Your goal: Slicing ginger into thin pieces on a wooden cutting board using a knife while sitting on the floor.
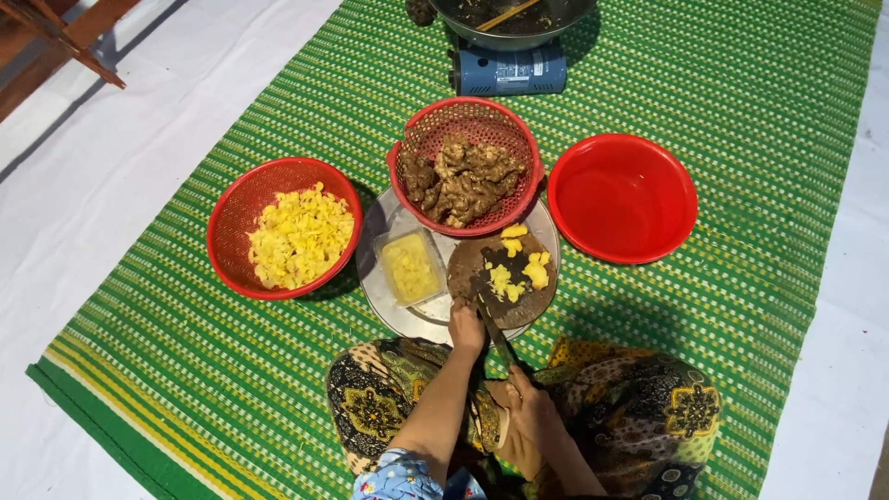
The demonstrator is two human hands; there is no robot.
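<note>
At the lower centre the right hand (535, 407) grips a knife (493, 329) whose handle it hides, while the left hand (467, 326) presses its fingers on the round wooden board (500, 278) of yellow pieces, and at the top edge a pan (514, 18) on a blue stove (509, 69) is cut off above the green woven mat (741, 139).

green striped mat (231, 352), red bowl (622, 197)

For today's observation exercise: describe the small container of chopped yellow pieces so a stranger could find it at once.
On the green woven mat lies a round metal tray. On its left half sits the clear container, beside the dark chopping board. Unlike the round red baskets, it is small, rectangular and see-through.
</note>
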